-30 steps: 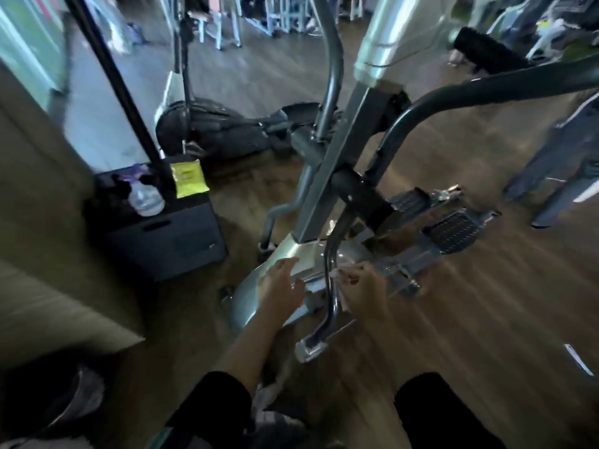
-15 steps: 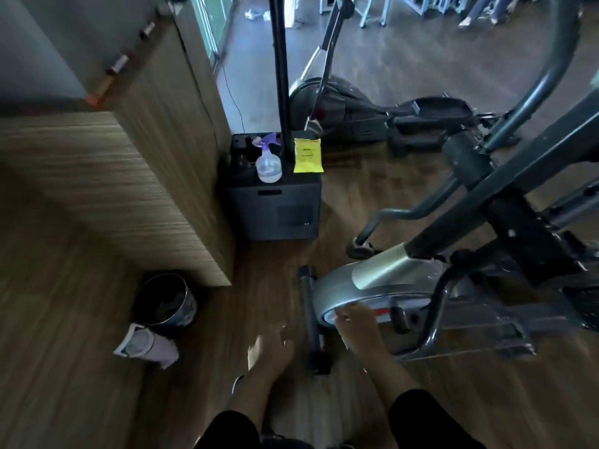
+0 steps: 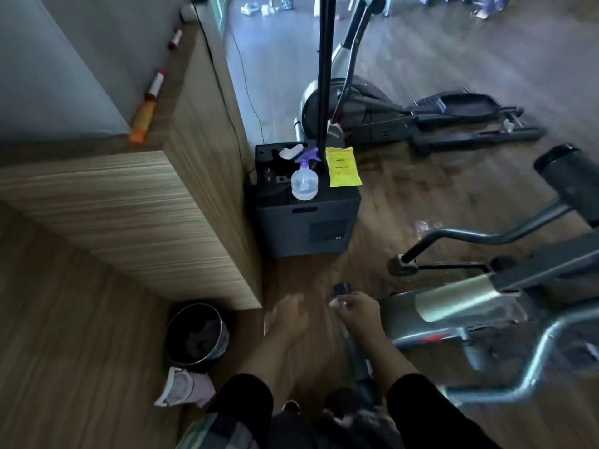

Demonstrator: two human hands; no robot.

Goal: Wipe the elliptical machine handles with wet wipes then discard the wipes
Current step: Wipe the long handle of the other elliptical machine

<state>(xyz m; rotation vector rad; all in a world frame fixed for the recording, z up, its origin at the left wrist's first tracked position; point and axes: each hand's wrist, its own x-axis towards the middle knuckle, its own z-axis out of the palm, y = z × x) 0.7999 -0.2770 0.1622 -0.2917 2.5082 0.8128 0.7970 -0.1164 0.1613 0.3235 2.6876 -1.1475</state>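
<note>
While both arms were extended low over the wood floor [image 3: 421, 196], a small white wipe [image 3: 335, 303] was pinched at the fingertips of the right hand [image 3: 359, 314], fingers curled round it. The left hand [image 3: 285, 314] was blurred by motion; fingers looked loosely extended and nothing was seen held in it. Both hands were positioned just beside the front end of the elliptical machine [image 3: 470, 303], whose silver-and-grey housing was seen at right, with a foam-covered handle [image 3: 570, 176] above it, well apart from the hands.

A round dark waste bin [image 3: 197, 335] was seen lower left of the left hand, against the corner of a wood-grain cabinet [image 3: 146, 215]. A crumpled white-and-lilac item [image 3: 183, 387] lay on the floor touching the bin's near side; its type could not be determined.

A black box [image 3: 308, 222] was located beyond the hands, beside the cabinet. On its top were noted a clear spray bottle with purple trigger [image 3: 304, 183] and a yellow packet [image 3: 343, 166]; print was present on the packet but was too blurred to be read. A black pole [image 3: 325, 76] rose from behind the box. A second elliptical [image 3: 405, 115] was seen farther back. Orange-and-white tubes [image 3: 149, 102] lay on the cabinet top; no labels could be read.
</note>
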